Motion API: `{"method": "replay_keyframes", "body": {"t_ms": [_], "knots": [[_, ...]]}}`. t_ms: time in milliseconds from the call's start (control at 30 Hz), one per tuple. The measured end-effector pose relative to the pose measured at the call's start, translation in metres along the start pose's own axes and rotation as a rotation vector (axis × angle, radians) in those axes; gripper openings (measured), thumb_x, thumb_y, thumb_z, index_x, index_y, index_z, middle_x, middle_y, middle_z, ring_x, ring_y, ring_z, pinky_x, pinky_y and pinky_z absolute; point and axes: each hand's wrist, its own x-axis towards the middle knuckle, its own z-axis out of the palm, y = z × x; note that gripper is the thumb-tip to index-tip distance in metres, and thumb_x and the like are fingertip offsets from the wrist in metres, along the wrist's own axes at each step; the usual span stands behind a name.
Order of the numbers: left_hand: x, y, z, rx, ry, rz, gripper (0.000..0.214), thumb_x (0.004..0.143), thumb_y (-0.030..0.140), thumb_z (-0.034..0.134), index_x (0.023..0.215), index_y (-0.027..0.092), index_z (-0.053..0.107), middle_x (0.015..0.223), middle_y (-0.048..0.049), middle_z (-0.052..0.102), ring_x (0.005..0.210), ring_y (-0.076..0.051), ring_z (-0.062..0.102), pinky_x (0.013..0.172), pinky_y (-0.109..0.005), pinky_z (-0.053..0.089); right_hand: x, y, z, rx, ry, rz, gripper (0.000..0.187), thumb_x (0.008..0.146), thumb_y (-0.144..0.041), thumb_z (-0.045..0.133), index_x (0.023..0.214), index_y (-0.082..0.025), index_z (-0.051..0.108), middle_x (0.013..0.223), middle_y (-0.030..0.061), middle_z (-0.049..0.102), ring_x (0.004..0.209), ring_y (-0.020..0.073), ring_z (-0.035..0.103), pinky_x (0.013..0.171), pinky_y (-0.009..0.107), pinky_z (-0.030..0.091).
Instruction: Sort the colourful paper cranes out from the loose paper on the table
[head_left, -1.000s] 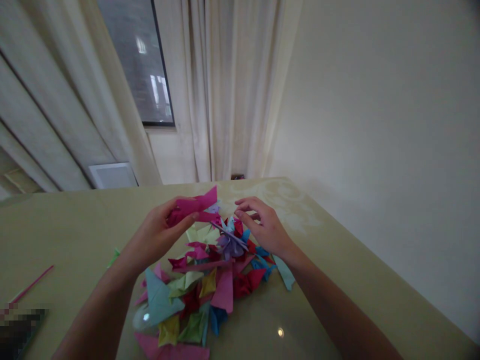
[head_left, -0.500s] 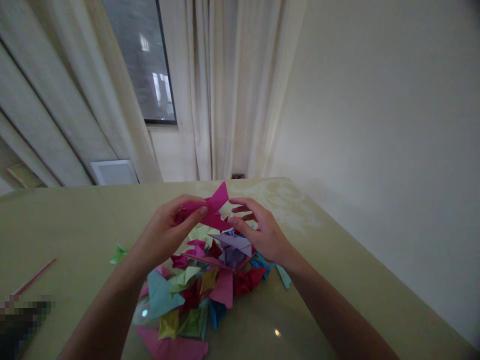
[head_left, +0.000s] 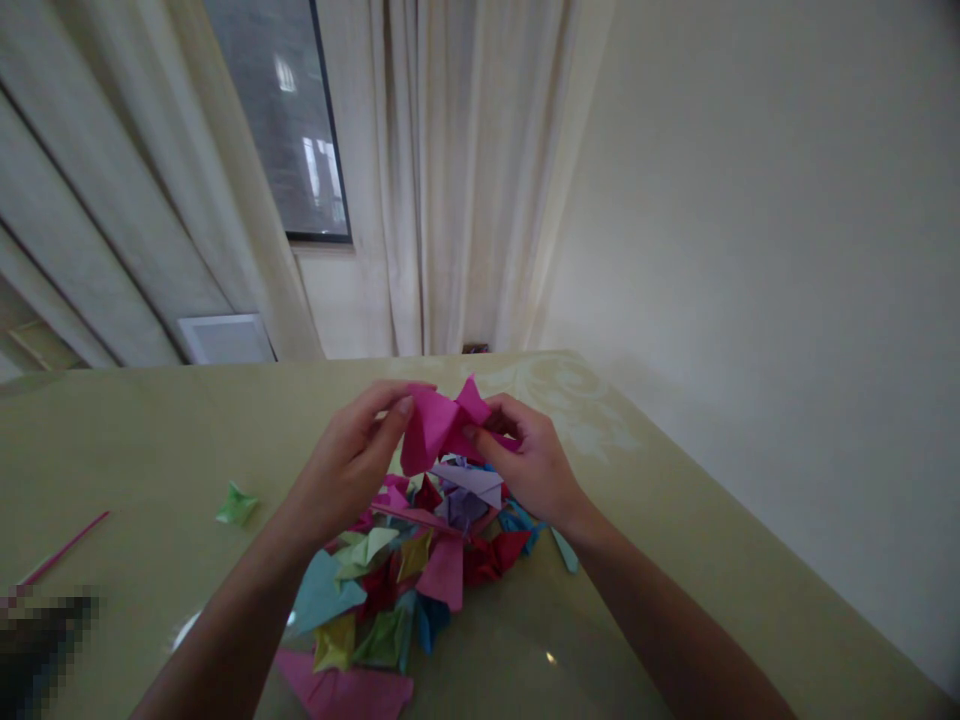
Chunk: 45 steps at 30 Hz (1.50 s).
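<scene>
A folded magenta paper piece (head_left: 439,425) is held above the table between both hands. My left hand (head_left: 352,465) pinches its left edge with thumb and fingers closed. My right hand (head_left: 529,460) grips its right side, fingers curled round it. Under the hands lies a pile of folded coloured paper shapes (head_left: 409,570) in pink, red, green, blue, purple and yellow.
The pile rests on a glossy olive-green table (head_left: 675,560). A small green folded piece (head_left: 236,503) lies alone to the left, and a pink strip (head_left: 64,548) sits near the left edge. Curtains, a window and a pale wall stand behind the table.
My right hand has closed in from beside the pile and taken hold of the magenta piece. Both hands now hold it, and it has turned more upright.
</scene>
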Motion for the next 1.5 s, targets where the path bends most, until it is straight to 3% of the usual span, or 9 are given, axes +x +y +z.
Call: {"method": "replay_keyframes", "body": {"t_ms": [100, 267, 433, 567, 667, 767, 1000, 1300, 1500], "knots": [[0.0, 0.001, -0.005, 0.008, -0.025, 0.061, 0.028, 0.104, 0.036, 0.051, 0.111, 0.023, 0.075, 0.116, -0.0067, 0.077, 0.109, -0.023, 0.072, 0.1, -0.039, 0.058, 0.001, 0.003, -0.002, 0.05, 0.034, 0.024, 0.02, 0.094, -0.029, 0.074, 0.112, -0.023, 0.07, 0.1, 0.0034, 0.074, 0.091, 0.0178, 0.072, 0.081, 0.03, 0.06], [-0.004, 0.003, -0.002, -0.017, -0.125, -0.034, 0.028, 0.098, 0.038, 0.063, 0.12, 0.024, 0.072, 0.115, -0.0077, 0.077, 0.101, -0.024, 0.074, 0.084, -0.035, 0.062, -0.001, 0.003, -0.002, 0.094, 0.06, 0.053, 0.046, 0.086, -0.036, 0.084, 0.126, -0.029, 0.062, 0.11, 0.0036, 0.07, 0.089, 0.0176, 0.072, 0.075, 0.03, 0.064], [-0.006, 0.007, 0.002, 0.027, 0.016, -0.013, 0.034, 0.107, 0.042, 0.047, 0.129, 0.024, 0.066, 0.121, -0.0077, 0.074, 0.108, -0.023, 0.07, 0.095, -0.037, 0.059, 0.0, 0.004, 0.001, 0.158, 0.072, 0.086, 0.037, 0.09, -0.042, 0.079, 0.119, -0.027, 0.063, 0.108, 0.004, 0.07, 0.082, 0.0164, 0.071, 0.071, 0.029, 0.063], [-0.01, 0.016, 0.0, 0.159, 0.186, 0.122, 0.036, 0.101, 0.043, 0.061, 0.133, 0.025, 0.059, 0.134, -0.009, 0.065, 0.124, -0.026, 0.063, 0.103, -0.041, 0.055, 0.002, 0.003, 0.002, 0.143, 0.092, 0.1, 0.026, 0.089, -0.041, 0.079, 0.105, -0.023, 0.068, 0.095, 0.0023, 0.074, 0.073, 0.0151, 0.067, 0.065, 0.026, 0.058], [-0.014, 0.024, 0.003, 0.432, 0.069, 0.228, 0.045, 0.09, 0.046, 0.076, 0.128, 0.026, 0.062, 0.133, -0.01, 0.066, 0.127, -0.033, 0.059, 0.107, -0.048, 0.051, 0.002, 0.0, 0.002, 0.132, 0.07, 0.082, 0.019, 0.091, -0.039, 0.078, 0.098, -0.022, 0.072, 0.09, 0.0021, 0.075, 0.076, 0.0165, 0.068, 0.068, 0.027, 0.057], [-0.016, 0.026, 0.006, 0.559, -0.021, 0.216, 0.044, 0.091, 0.039, 0.073, 0.132, 0.026, 0.063, 0.129, -0.0101, 0.071, 0.121, -0.034, 0.063, 0.107, -0.052, 0.049, 0.0, -0.004, 0.001, 0.128, 0.024, 0.058, 0.018, 0.094, -0.04, 0.074, 0.099, -0.023, 0.074, 0.093, 0.0023, 0.076, 0.085, 0.019, 0.071, 0.077, 0.031, 0.059], [-0.01, 0.023, -0.005, 0.211, -0.094, 0.008, 0.027, 0.102, 0.041, 0.059, 0.119, 0.027, 0.074, 0.101, -0.0019, 0.079, 0.087, -0.021, 0.072, 0.076, -0.031, 0.059, -0.002, -0.01, -0.006, 0.074, -0.03, 0.093, 0.019, 0.097, -0.042, 0.071, 0.102, -0.024, 0.075, 0.093, 0.002, 0.074, 0.081, 0.0182, 0.068, 0.073, 0.03, 0.059], [-0.007, 0.027, -0.009, -0.069, -0.185, -0.114, 0.031, 0.096, 0.041, 0.065, 0.121, 0.027, 0.075, 0.111, -0.0037, 0.08, 0.095, -0.024, 0.075, 0.074, -0.031, 0.064, -0.004, -0.016, -0.005, 0.173, -0.139, 0.065, 0.021, 0.094, -0.035, 0.077, 0.113, -0.025, 0.073, 0.105, 0.0027, 0.077, 0.098, 0.0212, 0.073, 0.088, 0.035, 0.061], [-0.01, 0.026, -0.009, -0.086, -0.211, -0.121, 0.034, 0.097, 0.045, 0.067, 0.124, 0.026, 0.074, 0.111, -0.0044, 0.08, 0.094, -0.023, 0.076, 0.078, -0.032, 0.065, -0.004, -0.016, -0.007, 0.06, -0.079, 0.027, 0.017, 0.091, -0.028, 0.079, 0.105, -0.024, 0.07, 0.094, 0.0004, 0.075, 0.087, 0.0181, 0.073, 0.076, 0.03, 0.061]]}}
